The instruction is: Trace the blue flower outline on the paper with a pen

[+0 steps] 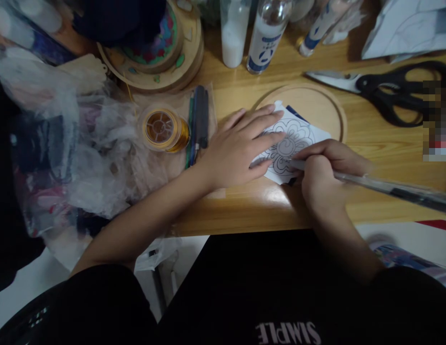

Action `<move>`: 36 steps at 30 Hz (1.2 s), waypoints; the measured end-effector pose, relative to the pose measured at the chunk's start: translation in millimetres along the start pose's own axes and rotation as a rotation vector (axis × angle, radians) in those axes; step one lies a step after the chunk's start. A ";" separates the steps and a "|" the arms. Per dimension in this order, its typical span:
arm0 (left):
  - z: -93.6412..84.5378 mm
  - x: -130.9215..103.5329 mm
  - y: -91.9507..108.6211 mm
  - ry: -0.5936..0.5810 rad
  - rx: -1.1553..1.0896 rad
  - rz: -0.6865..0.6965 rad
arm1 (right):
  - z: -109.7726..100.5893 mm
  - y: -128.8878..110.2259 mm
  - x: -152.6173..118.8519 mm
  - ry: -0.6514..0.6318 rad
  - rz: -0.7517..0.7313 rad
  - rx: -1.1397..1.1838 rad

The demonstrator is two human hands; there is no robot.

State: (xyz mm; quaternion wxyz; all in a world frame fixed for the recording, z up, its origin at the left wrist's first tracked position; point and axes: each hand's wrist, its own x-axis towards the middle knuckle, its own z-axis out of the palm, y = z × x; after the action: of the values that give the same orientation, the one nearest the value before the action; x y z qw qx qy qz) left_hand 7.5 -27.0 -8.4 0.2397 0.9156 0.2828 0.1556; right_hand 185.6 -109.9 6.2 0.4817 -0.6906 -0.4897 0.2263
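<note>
A cut piece of white paper (285, 139) printed with a line-drawn flower lies partly over a round wooden board (309, 98) with a raised rim. A sliver of dark blue material (295, 113) shows from under the paper's upper edge. My left hand (246, 141) rests flat on the paper's left side, fingers spread. In my right hand (321, 167) is a clear-barrelled pen (388, 187), gripped near its tip, which points at the lower middle of the flower. The pen's far end reaches out to the right.
Black-handled scissors (381, 91) lie at the right. A spool of golden thread (165, 129) and several pens (197, 120) sit left of my left hand. Clear bottles (268, 38) stand at the back. Crumpled plastic bags (108, 143) and a round carved wooden piece (187, 52) fill the left.
</note>
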 end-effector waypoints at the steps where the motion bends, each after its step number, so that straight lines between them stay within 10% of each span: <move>1: 0.1 0.1 -0.3 -0.001 0.004 0.002 | 0.0 0.3 0.1 0.000 -0.013 -0.002; 36: -4.5 1.9 4.7 -0.029 0.007 -0.019 | -0.3 -3.5 3.1 0.000 -0.018 -0.030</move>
State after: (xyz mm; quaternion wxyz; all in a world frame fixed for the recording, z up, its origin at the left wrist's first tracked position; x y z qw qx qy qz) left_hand 9.2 -27.6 -1.9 0.2422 0.9158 0.2887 0.1391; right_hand 185.5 -107.0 9.8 0.4733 -0.6934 -0.4993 0.2143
